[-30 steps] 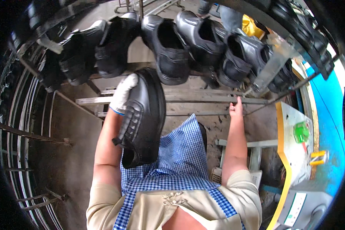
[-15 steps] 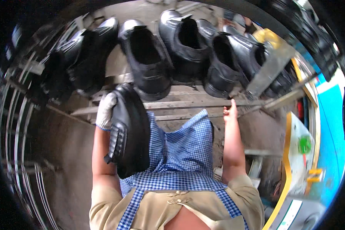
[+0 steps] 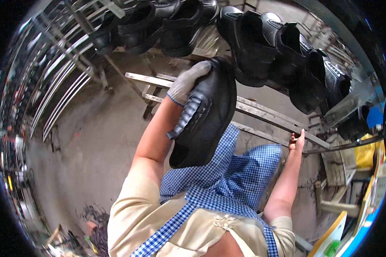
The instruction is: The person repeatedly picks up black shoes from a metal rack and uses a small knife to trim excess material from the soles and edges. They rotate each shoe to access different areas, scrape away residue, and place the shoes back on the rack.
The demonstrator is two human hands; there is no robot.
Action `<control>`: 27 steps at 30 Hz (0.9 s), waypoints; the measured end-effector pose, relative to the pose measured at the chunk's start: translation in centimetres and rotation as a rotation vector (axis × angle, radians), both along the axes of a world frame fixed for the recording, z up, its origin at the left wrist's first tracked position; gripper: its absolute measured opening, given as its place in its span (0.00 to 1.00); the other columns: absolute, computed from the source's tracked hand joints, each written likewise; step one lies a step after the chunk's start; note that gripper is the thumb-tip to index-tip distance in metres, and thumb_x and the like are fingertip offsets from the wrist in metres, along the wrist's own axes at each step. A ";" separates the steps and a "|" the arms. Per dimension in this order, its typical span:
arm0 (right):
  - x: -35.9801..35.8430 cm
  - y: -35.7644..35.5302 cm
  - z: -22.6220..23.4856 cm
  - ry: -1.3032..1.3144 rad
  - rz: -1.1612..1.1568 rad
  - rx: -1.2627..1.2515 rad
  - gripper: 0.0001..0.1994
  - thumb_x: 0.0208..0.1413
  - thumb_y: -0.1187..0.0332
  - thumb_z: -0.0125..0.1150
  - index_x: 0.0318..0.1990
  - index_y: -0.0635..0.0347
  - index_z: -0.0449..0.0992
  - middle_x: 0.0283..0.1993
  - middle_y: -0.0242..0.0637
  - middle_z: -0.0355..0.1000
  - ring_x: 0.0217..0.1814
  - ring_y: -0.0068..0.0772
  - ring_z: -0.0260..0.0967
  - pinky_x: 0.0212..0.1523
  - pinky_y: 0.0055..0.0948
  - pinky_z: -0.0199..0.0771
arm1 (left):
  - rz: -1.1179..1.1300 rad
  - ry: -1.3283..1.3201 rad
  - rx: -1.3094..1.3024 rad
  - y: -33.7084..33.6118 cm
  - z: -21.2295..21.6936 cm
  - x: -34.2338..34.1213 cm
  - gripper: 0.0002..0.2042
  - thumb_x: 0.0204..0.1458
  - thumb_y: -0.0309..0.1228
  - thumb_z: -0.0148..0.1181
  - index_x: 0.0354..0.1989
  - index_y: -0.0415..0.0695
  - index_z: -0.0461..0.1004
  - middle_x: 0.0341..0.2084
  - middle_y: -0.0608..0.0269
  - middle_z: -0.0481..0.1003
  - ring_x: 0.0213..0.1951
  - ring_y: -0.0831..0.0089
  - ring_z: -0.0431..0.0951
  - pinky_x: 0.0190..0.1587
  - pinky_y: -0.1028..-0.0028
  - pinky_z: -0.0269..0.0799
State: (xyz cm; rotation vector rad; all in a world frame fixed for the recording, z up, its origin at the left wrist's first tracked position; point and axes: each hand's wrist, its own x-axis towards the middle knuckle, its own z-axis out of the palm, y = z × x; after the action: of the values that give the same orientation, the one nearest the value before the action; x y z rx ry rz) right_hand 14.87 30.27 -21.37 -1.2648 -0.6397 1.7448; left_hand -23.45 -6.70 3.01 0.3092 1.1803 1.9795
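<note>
Far left: metal racks (image 3: 66, 96) curve along the edge. Next, your left forearm comes up from the near side, sleeve at the upper arm, angled far and to the right, elbow slightly bent. Your left hand (image 3: 189, 83), in a pale knit glove, is closed around the toe end of a black shoe (image 3: 214, 113); some fingers are hidden by it. Shoe sits just right of that forearm, toe far, heel near, laced side facing left, in front of your checked apron (image 3: 255, 171). Beyond it, more black shoes (image 3: 251, 49) stand in a row across the far side. Pale rack bars (image 3: 266, 112) run below that row. Right: your bare right arm reaches far, nearly straight. Your right hand (image 3: 297, 141) is half open, one digit extended, others curled, nothing visible in it; it's at the bars' right end, can't tell if touching. Far right: something yellow (image 3: 364, 155).
</note>
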 end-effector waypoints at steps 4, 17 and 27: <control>-4.2 0.2 0.5 0.041 0.062 0.066 0.18 0.61 0.48 0.58 0.44 0.53 0.72 0.33 0.31 0.73 0.21 0.25 0.69 0.14 0.17 0.67 | 0.011 0.037 0.114 -3.9 1.1 0.4 0.22 0.53 0.37 0.64 0.52 0.36 0.73 0.39 0.52 0.79 0.38 0.64 0.81 0.46 0.64 0.79; -19.4 -8.9 0.8 0.104 0.387 0.072 0.19 0.64 0.54 0.55 0.46 0.65 0.71 0.33 0.41 0.74 0.25 0.36 0.76 0.19 0.28 0.77 | 0.354 0.167 0.224 -19.8 -0.8 1.3 0.22 0.62 0.42 0.54 0.57 0.38 0.70 0.50 0.56 0.76 0.50 0.62 0.76 0.58 0.64 0.70; -29.1 -12.4 3.6 0.138 0.686 0.028 0.21 0.60 0.50 0.60 0.43 0.62 0.72 0.31 0.39 0.76 0.25 0.32 0.76 0.16 0.26 0.74 | 0.537 0.310 0.181 -24.5 -0.9 2.3 0.28 0.61 0.51 0.55 0.61 0.41 0.67 0.54 0.60 0.73 0.54 0.65 0.74 0.61 0.65 0.68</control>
State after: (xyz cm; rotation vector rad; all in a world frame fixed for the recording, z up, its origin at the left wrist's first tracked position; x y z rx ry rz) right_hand -14.27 17.87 -17.81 -0.9445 -1.0985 2.3369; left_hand -21.15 -31.22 2.10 0.4374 1.3840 2.5845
